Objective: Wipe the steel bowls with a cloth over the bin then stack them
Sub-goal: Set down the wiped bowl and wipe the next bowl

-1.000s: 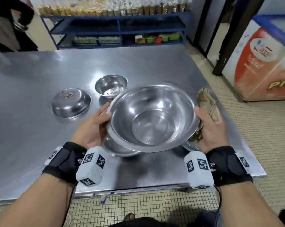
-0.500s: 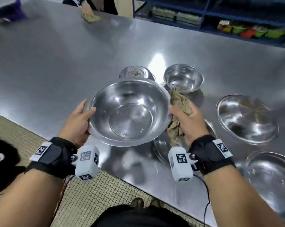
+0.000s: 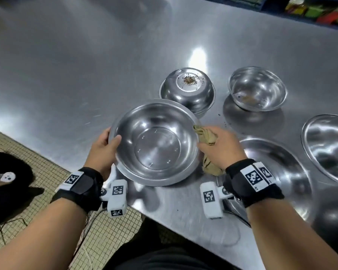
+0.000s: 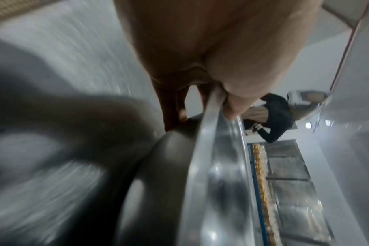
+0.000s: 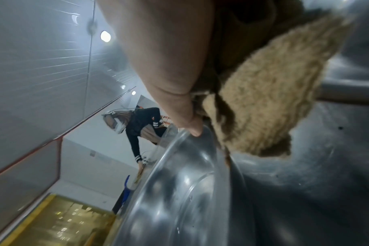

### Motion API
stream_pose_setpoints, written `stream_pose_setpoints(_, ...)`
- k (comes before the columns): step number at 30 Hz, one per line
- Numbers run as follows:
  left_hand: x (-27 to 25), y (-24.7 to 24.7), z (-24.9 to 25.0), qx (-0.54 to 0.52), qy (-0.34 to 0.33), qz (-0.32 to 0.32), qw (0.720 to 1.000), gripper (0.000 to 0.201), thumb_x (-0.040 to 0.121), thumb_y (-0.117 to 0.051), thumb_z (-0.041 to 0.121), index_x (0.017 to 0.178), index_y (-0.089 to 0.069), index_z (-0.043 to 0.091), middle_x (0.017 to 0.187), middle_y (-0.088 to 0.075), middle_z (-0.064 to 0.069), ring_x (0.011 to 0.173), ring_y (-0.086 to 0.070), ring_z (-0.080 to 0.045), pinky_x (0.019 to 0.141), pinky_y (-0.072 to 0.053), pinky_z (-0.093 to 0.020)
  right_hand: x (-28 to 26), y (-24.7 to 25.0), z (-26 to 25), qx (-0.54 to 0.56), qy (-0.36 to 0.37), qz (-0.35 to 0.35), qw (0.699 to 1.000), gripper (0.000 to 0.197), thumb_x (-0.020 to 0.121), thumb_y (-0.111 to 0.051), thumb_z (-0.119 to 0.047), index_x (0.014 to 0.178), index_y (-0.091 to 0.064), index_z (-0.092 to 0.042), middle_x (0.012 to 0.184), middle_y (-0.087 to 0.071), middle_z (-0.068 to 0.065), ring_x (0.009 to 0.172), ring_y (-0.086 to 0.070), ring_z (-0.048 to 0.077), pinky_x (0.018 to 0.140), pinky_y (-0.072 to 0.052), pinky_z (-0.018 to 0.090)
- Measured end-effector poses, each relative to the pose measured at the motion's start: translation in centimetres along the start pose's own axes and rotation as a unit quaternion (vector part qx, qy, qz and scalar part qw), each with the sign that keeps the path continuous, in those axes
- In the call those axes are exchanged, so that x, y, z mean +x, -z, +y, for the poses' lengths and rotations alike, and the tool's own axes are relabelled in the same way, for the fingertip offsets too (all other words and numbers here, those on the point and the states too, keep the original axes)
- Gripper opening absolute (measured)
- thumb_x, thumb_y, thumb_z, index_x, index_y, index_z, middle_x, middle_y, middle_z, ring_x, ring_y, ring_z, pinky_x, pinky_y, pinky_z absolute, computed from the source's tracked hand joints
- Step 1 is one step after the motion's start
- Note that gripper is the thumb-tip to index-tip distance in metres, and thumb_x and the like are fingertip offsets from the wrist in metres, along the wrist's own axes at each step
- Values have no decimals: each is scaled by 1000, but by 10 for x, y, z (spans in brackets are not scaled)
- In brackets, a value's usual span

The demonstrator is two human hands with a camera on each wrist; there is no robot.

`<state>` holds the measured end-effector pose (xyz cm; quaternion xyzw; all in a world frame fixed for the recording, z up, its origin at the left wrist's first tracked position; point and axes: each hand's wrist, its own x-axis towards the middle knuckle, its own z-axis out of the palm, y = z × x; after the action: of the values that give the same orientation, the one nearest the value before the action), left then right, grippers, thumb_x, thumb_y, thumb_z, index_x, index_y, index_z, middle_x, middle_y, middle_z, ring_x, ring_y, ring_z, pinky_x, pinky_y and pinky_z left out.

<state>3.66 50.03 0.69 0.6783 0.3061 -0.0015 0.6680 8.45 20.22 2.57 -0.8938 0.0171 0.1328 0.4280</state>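
My left hand [image 3: 104, 151] grips the left rim of the big steel bowl [image 3: 156, 143], thumb inside, fingers curled under. I hold the bowl up over the near edge of the table [image 3: 67, 65]. I think it is hard, light and slippery, so the rim is the best place to hold. My right hand [image 3: 220, 147] pinches the right rim, with the soft cloth [image 3: 205, 135] bunched in my fingers
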Motion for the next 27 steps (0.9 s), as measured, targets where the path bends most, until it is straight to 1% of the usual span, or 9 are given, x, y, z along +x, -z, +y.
stream_pose_setpoints(2, 21, 4, 4, 28, 15, -39, 999, 26, 103, -54, 7, 117, -64, 26, 105, -72, -1, 89, -69, -20, 74, -54, -33, 3, -4, -6, -16, -36, 24, 999, 35, 89, -73, -18, 119, -68, -35, 95, -68, -17, 87, -64, 2, 83, -50, 23)
stream_pose_setpoints(6, 58, 13, 20, 109, 56, -163, 979, 28, 94, -57, -8, 104, -59, 18, 91, -64, -5, 57, -64, -6, 48, -48, -20, 4, -7, -12, -16, -91, 70, 993, 33, 87, -74, -16, 117, -70, -28, 89, -69, -16, 83, -65, 3, 74, -46, 22)
stream_pose_setpoints(9, 80, 25, 33, 235, 65, -291, 925, 25, 94, -65, 1, 113, -62, 18, 100, -70, -5, 73, -70, -6, 61, -53, -17, 2, -6, -19, -32, -101, 90, 990, 30, 83, -72, -17, 111, -72, -28, 85, -68, -17, 79, -63, 2, 66, -45, 21)
stream_pose_setpoints(12, 96, 35, 49, 293, 83, -389, 869, 30, 93, -69, 31, 111, -68, 7, 98, -76, -8, 85, -72, -14, 77, -58, -23, -1, -2, -26, -62, -137, 82, 985, 29, 84, -73, -20, 113, -71, -28, 90, -68, -9, 82, -62, 15, 67, -44, 26)
stream_pose_setpoints(15, 119, 29, 65, 332, 56, -367, 867, 55, 87, -60, 65, 103, -70, 14, 87, -76, 3, 81, -71, -13, 73, -55, -23, -1, 8, -31, -32, -145, 107, 983, 25, 84, -79, -21, 105, -70, -32, 87, -66, -14, 81, -62, 9, 62, -40, 17)
stream_pose_setpoints(18, 148, 11, 77, 303, 2, -289, 908, 27, 104, -50, 40, 101, -65, 18, 103, -74, -3, 93, -68, -25, 76, -50, -30, 9, 18, -39, 18, -124, 178, 976, 25, 83, -80, -19, 100, -68, -33, 84, -65, -19, 78, -59, -3, 66, -44, 20)
stream_pose_setpoints(20, 164, -4, 88, 278, -23, -263, 924, 21, 107, -49, 29, 96, -63, 18, 107, -72, -5, 94, -65, -26, 80, -48, -34, 21, 24, -47, 37, -114, 196, 973, 26, 83, -80, -20, 100, -68, -35, 87, -68, -17, 79, -61, -1, 72, -46, 25)
stream_pose_setpoints(23, 181, -26, 104, 270, -43, -280, 920, 16, 106, -52, 26, 96, -61, 17, 107, -71, -7, 91, -64, -24, 80, -48, -35, 45, 31, -58, 50, -108, 163, 979, 24, 86, -78, -23, 101, -66, -38, 89, -70, -11, 80, -64, 6, 68, -47, 22)
stream_pose_setpoints(27, 202, -57, 119, 309, -61, -309, 897, 10, 103, -57, 24, 95, -61, 21, 103, -69, -3, 91, -61, -21, 82, -49, -36, 91, 40, -61, 16, -85, 152, 985, 12, 89, -74, -22, 99, -67, -22, 84, -67, -3, 76, -62, 13, 71, -49, 29)
